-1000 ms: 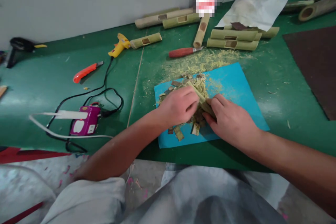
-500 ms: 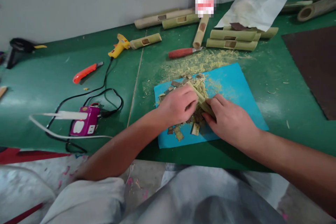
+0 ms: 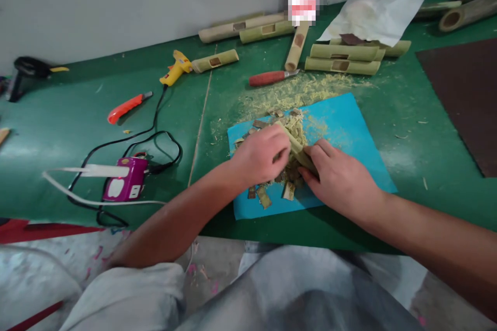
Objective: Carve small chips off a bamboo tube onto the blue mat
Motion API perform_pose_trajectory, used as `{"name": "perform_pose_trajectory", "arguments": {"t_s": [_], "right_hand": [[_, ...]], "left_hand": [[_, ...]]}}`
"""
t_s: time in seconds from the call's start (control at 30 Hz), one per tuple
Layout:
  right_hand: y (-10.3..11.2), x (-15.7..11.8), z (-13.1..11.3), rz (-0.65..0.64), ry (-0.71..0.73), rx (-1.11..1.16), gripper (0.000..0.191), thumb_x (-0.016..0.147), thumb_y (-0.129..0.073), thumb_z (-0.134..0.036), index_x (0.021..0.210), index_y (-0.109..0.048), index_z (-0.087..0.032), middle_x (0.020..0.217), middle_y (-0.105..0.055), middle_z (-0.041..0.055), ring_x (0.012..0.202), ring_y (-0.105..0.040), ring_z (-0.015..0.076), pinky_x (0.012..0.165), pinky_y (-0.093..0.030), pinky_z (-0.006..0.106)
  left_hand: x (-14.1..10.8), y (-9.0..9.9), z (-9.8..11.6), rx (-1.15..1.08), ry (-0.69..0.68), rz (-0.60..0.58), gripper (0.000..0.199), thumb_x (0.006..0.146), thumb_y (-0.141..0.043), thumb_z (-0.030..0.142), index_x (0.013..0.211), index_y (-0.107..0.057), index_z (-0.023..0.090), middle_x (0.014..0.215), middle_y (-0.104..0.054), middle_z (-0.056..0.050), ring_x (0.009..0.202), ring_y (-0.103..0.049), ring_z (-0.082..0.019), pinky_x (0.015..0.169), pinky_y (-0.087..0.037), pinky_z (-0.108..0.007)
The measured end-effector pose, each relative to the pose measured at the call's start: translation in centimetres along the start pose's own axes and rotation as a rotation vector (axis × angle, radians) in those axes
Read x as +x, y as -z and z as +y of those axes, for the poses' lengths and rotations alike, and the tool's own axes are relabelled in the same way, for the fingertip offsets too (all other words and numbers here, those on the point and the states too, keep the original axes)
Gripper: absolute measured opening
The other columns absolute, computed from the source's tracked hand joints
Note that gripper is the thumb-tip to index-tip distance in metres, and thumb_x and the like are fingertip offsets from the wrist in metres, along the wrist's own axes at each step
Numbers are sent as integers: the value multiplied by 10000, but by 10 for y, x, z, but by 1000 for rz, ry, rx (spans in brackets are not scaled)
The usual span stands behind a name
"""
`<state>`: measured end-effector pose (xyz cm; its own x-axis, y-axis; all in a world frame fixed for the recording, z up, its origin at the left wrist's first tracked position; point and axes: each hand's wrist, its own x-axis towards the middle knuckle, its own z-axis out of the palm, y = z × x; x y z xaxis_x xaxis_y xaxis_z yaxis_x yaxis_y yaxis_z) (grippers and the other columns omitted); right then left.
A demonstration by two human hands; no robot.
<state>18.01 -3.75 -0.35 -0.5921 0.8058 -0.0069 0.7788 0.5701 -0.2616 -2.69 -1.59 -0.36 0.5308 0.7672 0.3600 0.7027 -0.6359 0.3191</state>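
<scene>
A short pale-green bamboo tube [image 3: 298, 151] slants between my hands, above a blue sheet [image 3: 359, 150]. My left hand [image 3: 262, 152] is closed at its far end, fingers curled over it and partly hiding it. The tube's near end is gripped by my right hand [image 3: 337, 173], with thumb below and fingers on top. Under and around the hands lie cut bamboo chips [image 3: 264, 197] and a heap of yellowish shavings [image 3: 295, 128]. Beyond the sheet rests a red-handled carving knife [image 3: 267, 78].
Notched bamboo tubes [image 3: 341, 65] lie at the back, some beneath white paper [image 3: 373, 15]. To the left are an orange utility knife [image 3: 126, 108], a yellow glue gun [image 3: 176, 68] and a purple power adapter [image 3: 126, 178] with cords. A dark brown sheet [image 3: 466, 98] is at right.
My left hand has shifted slightly left, and a little more of the bamboo tube shows between the hands. My right hand has hardly moved.
</scene>
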Motion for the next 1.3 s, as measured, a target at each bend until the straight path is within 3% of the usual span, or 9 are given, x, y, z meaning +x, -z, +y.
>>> {"name": "perform_pose_trajectory", "arguments": {"t_s": [0.17, 0.3, 0.43, 0.6, 0.7, 0.83, 0.97, 1.1, 1.3], "right_hand": [[0, 0, 0, 12, -5, 3, 186, 917, -478, -269, 967, -606, -144, 985, -614, 109, 782, -564, 196, 591, -340, 310], [1, 0, 0, -16, 1, 7, 171, 908, -484, -250, 971, -604, -146, 979, -613, 103, 779, -563, 194, 600, -343, 307], [1, 0, 1, 8, -7, 12, 180, 916, -485, -269, 971, -604, -147, 986, -611, 104, 783, -564, 197, 600, -345, 308], [1, 0, 1, -11, -14, 17, 186, 912, -489, -264, 995, -602, -142, 982, -609, 99, 781, -566, 197, 591, -344, 311], [0, 0, 1, 1, -23, 23, 193, 917, -491, -279, 993, -605, -143, 997, -611, 102, 802, -571, 202, 606, -356, 312], [0, 0, 1, -16, -23, 29, 200, 922, -479, -282, 984, -608, -142, 983, -611, 103, 784, -567, 199, 593, -349, 313], [0, 0, 1, -1, -27, 38, 209, 926, -479, -292, 992, -607, -139, 998, -609, 106, 801, -567, 194, 612, -361, 310], [1, 0, 0, -31, -32, 32, 204, 920, -489, -284, 1003, -609, -141, 1002, -610, 103, 805, -575, 199, 601, -361, 311], [1, 0, 1, -8, -23, 36, 201, 915, -498, -283, 1000, -612, -140, 1004, -614, 108, 817, -580, 209, 612, -374, 317]], "left_hand": [[-1, -1, 0, 32, 51, 62, 178, 888, -483, 135, 719, -529, 170, 720, -510, -19, 691, -491, -140, 633, -402, -269], [-2, -2, 3, 1, -21, -9, 169, 892, -484, 152, 734, -540, 172, 740, -534, -26, 711, -506, -144, 631, -411, -266], [-2, -2, 3, 46, 46, 61, 185, 904, -476, 154, 730, -535, 173, 732, -529, -25, 708, -504, -146, 640, -416, -273], [-4, -4, 3, 7, -16, 13, 177, 916, -484, 170, 761, -569, 168, 759, -557, -39, 722, -520, -149, 640, -424, -272], [-3, -4, 1, 50, 42, 79, 189, 920, -474, 164, 756, -568, 164, 754, -547, -38, 724, -519, -153, 654, -428, -283], [-3, -4, 2, 4, -14, 16, 210, 940, -464, 186, 758, -568, 168, 766, -564, -42, 737, -529, -153, 659, -436, -279], [-3, -3, 0, 46, 41, 75, 186, 938, -471, 178, 783, -573, 167, 779, -566, -40, 752, -532, -153, 682, -442, -278], [-4, -2, -1, 8, -12, 21, 197, 929, -476, 172, 753, -563, 161, 763, -555, -37, 732, -526, -144, 661, -426, -265], [-4, -4, 1, 69, 20, 58, 194, 918, -477, 165, 745, -564, 159, 743, -540, -32, 720, -509, -148, 649, -415, -268]]}}
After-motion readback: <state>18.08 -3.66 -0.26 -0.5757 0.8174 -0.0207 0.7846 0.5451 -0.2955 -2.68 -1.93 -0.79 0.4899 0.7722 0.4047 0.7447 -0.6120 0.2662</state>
